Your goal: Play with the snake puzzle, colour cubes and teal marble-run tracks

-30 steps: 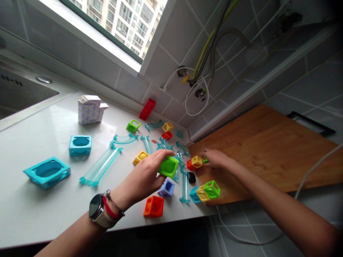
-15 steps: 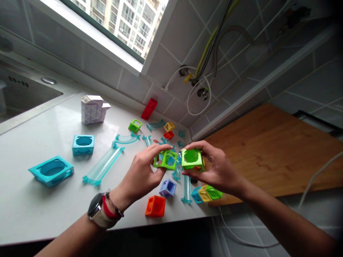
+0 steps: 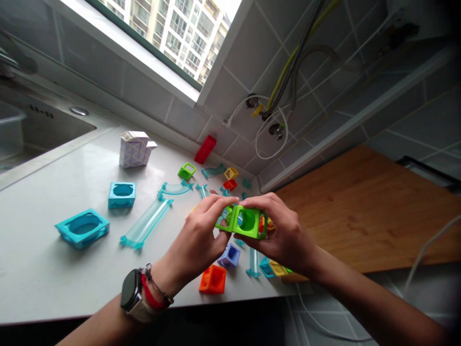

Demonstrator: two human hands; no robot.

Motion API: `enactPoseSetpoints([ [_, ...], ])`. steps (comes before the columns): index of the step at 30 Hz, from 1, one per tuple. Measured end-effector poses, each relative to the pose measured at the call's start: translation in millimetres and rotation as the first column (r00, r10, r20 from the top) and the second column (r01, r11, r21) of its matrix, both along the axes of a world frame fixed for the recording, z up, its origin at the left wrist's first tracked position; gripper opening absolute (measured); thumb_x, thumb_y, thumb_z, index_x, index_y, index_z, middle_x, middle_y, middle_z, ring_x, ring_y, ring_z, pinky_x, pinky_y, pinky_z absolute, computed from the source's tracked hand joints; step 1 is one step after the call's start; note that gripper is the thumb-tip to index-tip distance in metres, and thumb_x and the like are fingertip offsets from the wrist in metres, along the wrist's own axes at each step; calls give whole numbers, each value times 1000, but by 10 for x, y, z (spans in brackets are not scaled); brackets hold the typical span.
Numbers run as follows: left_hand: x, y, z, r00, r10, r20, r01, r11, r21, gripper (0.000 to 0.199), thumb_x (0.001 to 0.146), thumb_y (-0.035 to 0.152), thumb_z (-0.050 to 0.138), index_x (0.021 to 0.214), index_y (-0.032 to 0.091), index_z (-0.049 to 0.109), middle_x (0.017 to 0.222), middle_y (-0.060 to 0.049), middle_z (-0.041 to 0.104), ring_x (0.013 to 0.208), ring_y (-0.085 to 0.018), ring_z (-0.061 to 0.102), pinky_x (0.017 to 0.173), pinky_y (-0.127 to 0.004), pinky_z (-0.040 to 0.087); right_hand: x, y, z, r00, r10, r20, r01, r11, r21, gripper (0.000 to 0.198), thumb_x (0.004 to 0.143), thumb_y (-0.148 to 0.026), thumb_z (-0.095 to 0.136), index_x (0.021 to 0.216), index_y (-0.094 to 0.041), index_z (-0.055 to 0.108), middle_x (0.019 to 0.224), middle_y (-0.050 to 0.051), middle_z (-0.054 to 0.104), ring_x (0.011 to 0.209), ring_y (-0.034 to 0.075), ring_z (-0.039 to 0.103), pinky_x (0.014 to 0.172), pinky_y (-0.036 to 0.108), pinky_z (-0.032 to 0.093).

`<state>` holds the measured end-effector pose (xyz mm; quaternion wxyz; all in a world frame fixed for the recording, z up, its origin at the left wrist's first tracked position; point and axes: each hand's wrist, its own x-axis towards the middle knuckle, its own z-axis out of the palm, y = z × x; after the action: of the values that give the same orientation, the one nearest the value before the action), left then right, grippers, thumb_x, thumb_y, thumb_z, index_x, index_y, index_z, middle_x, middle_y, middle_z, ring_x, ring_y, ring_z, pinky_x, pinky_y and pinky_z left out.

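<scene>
My left hand [image 3: 207, 226] pinches a green hollow toy block [image 3: 220, 222], its fingers partly covering it. Closed round a second green block [image 3: 252, 223] with round openings is my right hand [image 3: 283, 230]. The two blocks meet side by side above the counter; whether they are locked together I cannot tell. Below them on the counter sit a lilac cube [image 3: 229, 255] and an orange cube [image 3: 213, 279]. A clear blue track piece [image 3: 254, 262] lies just under my right hand, close to a blue block [image 3: 267, 267] and a yellow block [image 3: 278, 268].
Two blue blocks [image 3: 121, 194] and a long clear track [image 3: 147, 225] lie on the white counter [image 3: 43, 278] at left. A patterned box [image 3: 135, 150] and a red block [image 3: 205, 149] stand farther back. A wooden board [image 3: 370, 211] lies right; a sink [image 3: 54, 120] is far left.
The two green blocks were a small gap apart and now touch. My right hand has turned its block and moved it left against the other. The view has shifted slightly.
</scene>
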<state>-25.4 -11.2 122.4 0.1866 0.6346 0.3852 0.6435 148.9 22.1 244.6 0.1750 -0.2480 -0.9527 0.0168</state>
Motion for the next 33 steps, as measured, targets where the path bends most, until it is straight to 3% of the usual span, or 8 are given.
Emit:
enactPoseSetpoints([
  [9,-145,14,35,954,-180,239,198,979,-55,74,82,15,79,148,27,47,153,-10,52,135,-28,57,113,-44,50,95,74,64,984,-17,-177,-1,995,-103,51,83,-20,85,127,-27,61,124,8,72,117,27,68,101,47,56],
  [11,-215,52,27,829,-374,415,469,869,-155,79,81,24,84,150,29,45,153,-12,53,128,-29,64,106,-45,56,116,77,71,978,37,-204,-58,993,-99,51,82,-16,85,126,-27,61,125,8,72,118,28,68,102,49,56],
  [14,-293,97,23,557,-528,641,789,579,-208,68,86,35,81,147,25,51,140,-15,66,113,-29,73,91,-42,63,125,74,74,977,123,-174,-133,990,-50,52,81,-11,84,126,-29,62,127,9,71,118,29,67,100,50,57],
  [16,-309,108,28,504,-519,691,828,516,-217,55,88,36,80,137,20,61,130,-14,72,111,-28,74,87,-37,64,124,73,71,976,159,-147,-167,985,-40,53,81,-11,84,126,-29,63,127,10,70,116,28,68,97,49,58],
  [20,-273,102,31,534,-503,679,793,575,-198,44,82,30,86,122,17,70,122,-12,77,109,-28,75,90,-35,64,138,63,41,973,156,-173,-172,982,-81,57,78,-18,90,127,-29,63,121,10,72,110,28,70,93,46,60],
  [25,-198,77,-1,623,-474,623,668,736,-108,55,76,20,90,127,19,70,125,-11,76,111,-29,75,95,-39,65,154,3,-36,953,-119,-279,36,958,-286,49,77,-32,91,118,-26,67,113,9,73,103,27,72,87,40,62],
  [29,-195,53,-17,664,-506,551,588,808,33,51,83,15,83,131,25,70,146,-11,64,120,-29,72,96,-37,65,85,-49,-55,880,-351,-320,125,820,-558,45,79,-33,89,116,-25,67,106,6,74,89,20,73,73,30,63],
  [33,-261,52,-8,857,-430,283,408,903,138,46,87,11,79,130,25,72,144,-12,66,132,-29,64,99,-36,64,28,-63,-23,828,-474,-301,108,661,-743,40,77,-36,90,109,-23,71,96,3,74,80,17,72,62,24,62],
])
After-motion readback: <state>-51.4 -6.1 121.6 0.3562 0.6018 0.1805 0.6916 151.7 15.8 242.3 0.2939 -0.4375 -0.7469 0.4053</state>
